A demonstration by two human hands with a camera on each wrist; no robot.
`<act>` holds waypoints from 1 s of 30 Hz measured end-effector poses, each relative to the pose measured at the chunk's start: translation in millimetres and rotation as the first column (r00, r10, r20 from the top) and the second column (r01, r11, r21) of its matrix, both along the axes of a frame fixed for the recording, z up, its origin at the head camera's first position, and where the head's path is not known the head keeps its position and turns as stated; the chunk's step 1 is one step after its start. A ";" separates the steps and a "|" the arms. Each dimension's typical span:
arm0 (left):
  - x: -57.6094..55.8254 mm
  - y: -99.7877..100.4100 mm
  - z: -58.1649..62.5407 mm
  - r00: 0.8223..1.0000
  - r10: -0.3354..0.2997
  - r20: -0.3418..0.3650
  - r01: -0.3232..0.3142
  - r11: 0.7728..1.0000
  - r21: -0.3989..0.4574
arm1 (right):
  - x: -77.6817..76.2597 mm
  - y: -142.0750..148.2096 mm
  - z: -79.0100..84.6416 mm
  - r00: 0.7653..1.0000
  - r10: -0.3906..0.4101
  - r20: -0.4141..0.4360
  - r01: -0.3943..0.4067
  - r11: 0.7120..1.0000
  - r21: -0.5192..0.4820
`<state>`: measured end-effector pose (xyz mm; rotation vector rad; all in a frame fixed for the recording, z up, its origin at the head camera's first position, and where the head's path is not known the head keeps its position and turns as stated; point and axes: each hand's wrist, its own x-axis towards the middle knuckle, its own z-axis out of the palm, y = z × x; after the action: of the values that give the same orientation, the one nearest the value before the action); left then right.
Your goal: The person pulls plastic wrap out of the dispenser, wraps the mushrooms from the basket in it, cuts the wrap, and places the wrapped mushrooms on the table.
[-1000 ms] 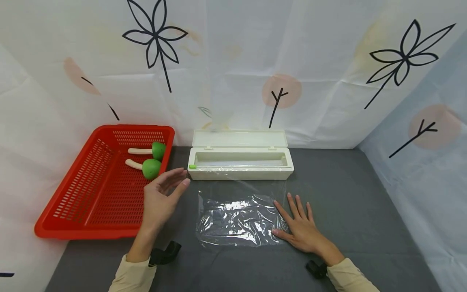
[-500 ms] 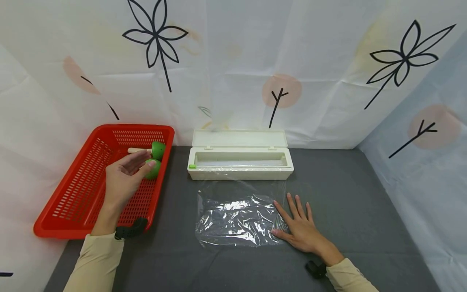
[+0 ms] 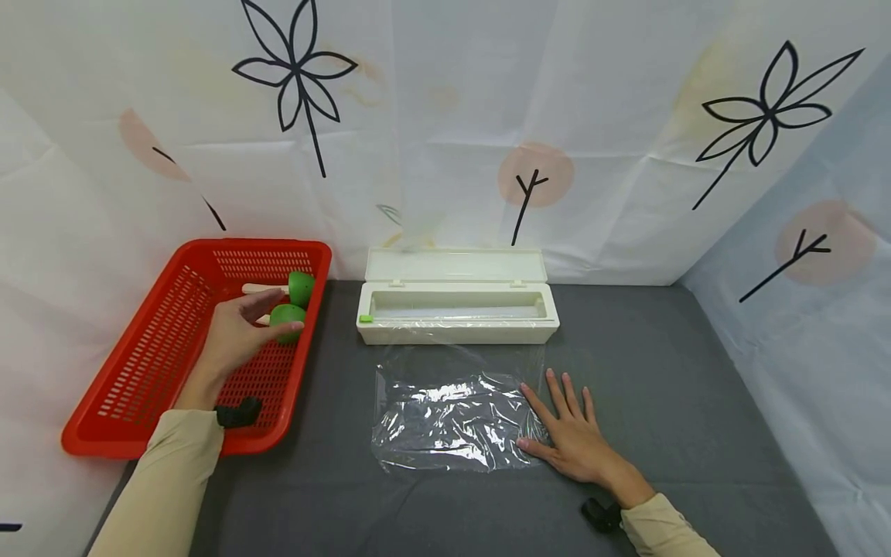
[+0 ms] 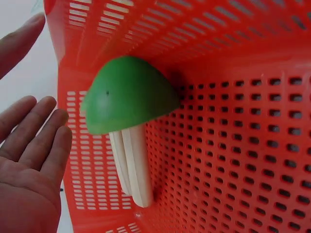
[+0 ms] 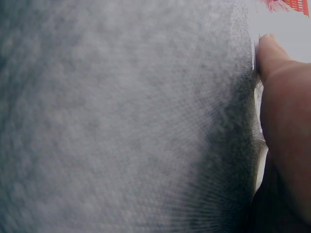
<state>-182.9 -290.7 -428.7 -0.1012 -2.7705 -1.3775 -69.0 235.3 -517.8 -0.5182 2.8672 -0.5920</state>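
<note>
Your work area is a dark grey cloth-covered tabletop (image 3: 647,371) backed by white fabric (image 3: 445,100) printed with black-line flowers and pink discs. A red perforated plastic basket (image 3: 264,264) stands at your left. Inside, against its right side, lie the near mushroom-shaped piece (image 3: 286,312) and the far mushroom-shaped piece (image 3: 302,288), each with a green domed cap and pale stem.

Your left hand (image 3: 233,336) is over the basket, thumb well apart from the fingers, gripping nothing. In the head view it covers most of the near stem, and its thumb crosses that cap. The left wrist view shows the extended fingers beside the caps, with a visible gap, and both stems; there, one cap largely hides the other.

Your right hand (image 3: 578,441) lies flat, fingers spread, on the right edge of a clear, wrinkled plastic film (image 3: 452,422). The film's far margin, toward the white rectangular box (image 3: 458,333) with raised lid, is hard to trace. The right wrist view is mostly blurred grey, cutting off your hand and the basket.
</note>
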 end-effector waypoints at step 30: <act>-23.6 -17.8 -22.6 0.981 -0.031 0.194 0.046 0.996 -0.072 | 0.8 1.4 -4.0 0.999 0.003 -0.051 -0.005 1.000 -0.026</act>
<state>-206.5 -308.6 -451.3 -0.0256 -2.9954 -1.3581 -68.2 236.7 -521.8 -0.5508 2.9095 -0.6254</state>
